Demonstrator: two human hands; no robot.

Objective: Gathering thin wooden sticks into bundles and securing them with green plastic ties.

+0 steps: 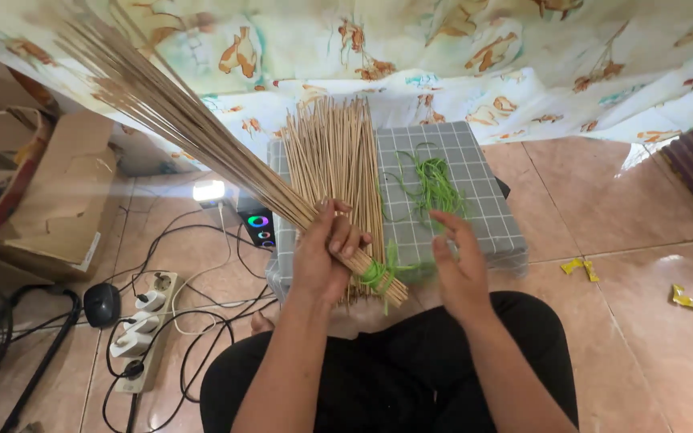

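Person is sitting on the tiled floor [603, 200] before a grey gridded box [475, 180]. Loose pile of thin sticks [334, 152] is lying on its lid, green ties [435, 184] beside it. Long stick bundle [202, 132] is slanting up to the left, its butt end wrapped with a green tie [377, 275]. Left hand [326, 252] is clamped round the bundle just above the wrap. Right hand [459, 265] is hovering open, fingers spread, holding nothing. Binding looks like the step in hand; next move probably calls for cinching the tie.
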